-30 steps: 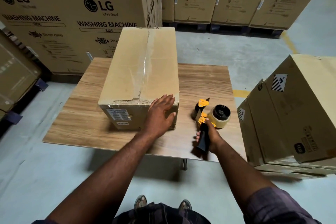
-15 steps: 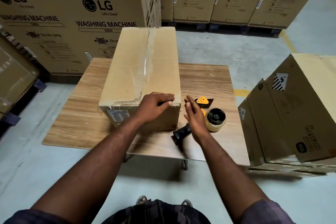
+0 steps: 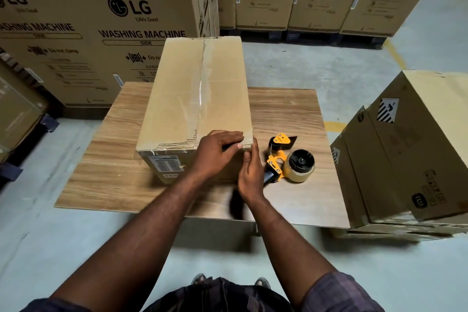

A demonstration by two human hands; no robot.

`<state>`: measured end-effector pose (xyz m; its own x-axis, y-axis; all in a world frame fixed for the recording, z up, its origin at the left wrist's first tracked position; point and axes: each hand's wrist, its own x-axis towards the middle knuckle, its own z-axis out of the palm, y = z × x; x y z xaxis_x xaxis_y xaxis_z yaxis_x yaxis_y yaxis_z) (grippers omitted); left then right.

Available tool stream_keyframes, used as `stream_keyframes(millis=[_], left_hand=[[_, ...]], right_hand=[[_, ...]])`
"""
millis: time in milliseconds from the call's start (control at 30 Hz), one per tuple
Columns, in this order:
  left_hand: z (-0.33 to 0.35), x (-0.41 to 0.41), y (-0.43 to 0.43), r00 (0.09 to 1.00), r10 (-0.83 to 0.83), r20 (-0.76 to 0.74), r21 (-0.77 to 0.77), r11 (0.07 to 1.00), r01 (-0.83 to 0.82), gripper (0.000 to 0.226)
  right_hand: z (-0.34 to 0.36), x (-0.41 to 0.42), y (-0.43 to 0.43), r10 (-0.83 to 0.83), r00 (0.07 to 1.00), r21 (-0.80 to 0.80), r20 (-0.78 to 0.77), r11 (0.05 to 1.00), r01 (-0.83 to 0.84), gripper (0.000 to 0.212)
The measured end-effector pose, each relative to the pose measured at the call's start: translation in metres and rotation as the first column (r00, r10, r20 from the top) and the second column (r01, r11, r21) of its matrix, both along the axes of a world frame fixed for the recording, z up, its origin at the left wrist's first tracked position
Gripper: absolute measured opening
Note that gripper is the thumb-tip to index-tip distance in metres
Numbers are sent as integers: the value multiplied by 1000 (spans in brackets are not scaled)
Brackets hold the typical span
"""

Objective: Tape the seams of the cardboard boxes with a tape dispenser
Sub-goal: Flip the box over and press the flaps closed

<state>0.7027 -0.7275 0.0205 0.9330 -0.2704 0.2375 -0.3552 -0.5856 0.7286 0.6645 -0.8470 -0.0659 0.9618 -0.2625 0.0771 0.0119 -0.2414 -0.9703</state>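
A long cardboard box [image 3: 195, 99] lies on the wooden table [image 3: 286, 111], with clear tape along its top seam and across its near top edge. My left hand [image 3: 217, 152] grips the box's near right top corner, fingers curled over the edge and thumb on the front face. My right hand [image 3: 250, 172] stands with straight fingers against the same corner from the right. The yellow and black tape dispenser [image 3: 286, 159] lies on the table just right of my right hand, and neither hand holds it.
Two stacked cardboard boxes [image 3: 415, 149] stand close to the table's right edge. Large washing machine cartons [image 3: 101, 20] line the wall behind and to the left. Grey floor surrounds the table, and my feet [image 3: 228, 281] show at its near edge.
My right hand let go of the tape dispenser, left it on the table and moved left to the box corner. My left hand shifted from the front face up to the top corner.
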Motion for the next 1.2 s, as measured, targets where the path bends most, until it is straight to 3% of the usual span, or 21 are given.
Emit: stream_keyframes(millis=[133,233,300,367,533,700,800,867,967,1033,1100,1200], left_hand=[[-7,-5,-2,997,-2,81,26,1000,0,27],[-13,-6,-1,993,0,120,84,996,-10,30],[-16,-6,-3,993,20,121,99,995,-32,31],[-16,-7,-4,993,35,114,99,994,-46,33],[-12,-10,-4,995,0,101,116,993,-12,40],[-10,-6,1,996,-66,53,125,990,59,51],[0,-4,11,990,-92,107,163,984,74,39],[7,-5,21,980,-43,196,189,982,5,25],[9,-6,40,973,20,228,252,964,-79,15],[6,-8,45,979,20,204,277,958,-77,18],[5,-9,44,979,5,202,290,955,-64,21],[3,-10,49,989,-9,149,276,960,-33,40]], right_hand=[[2,-6,-15,146,985,-147,-94,976,-159,70],[11,-17,-27,150,987,-7,-50,989,-151,73],[27,-20,-29,46,999,103,11,994,-47,60],[45,-12,-28,5,999,104,54,995,-11,48],[46,6,-37,199,970,-193,137,966,-171,44],[40,2,-44,310,946,-426,90,871,-245,73],[46,-3,-38,296,950,-505,101,838,-207,62],[57,4,-35,272,951,-564,148,813,-145,47],[65,14,-27,334,934,-642,126,745,-180,34],[58,13,-27,353,926,-670,133,720,-179,36],[49,6,-31,364,921,-702,141,693,-167,51],[49,-1,-31,353,928,-727,123,669,-158,63]])
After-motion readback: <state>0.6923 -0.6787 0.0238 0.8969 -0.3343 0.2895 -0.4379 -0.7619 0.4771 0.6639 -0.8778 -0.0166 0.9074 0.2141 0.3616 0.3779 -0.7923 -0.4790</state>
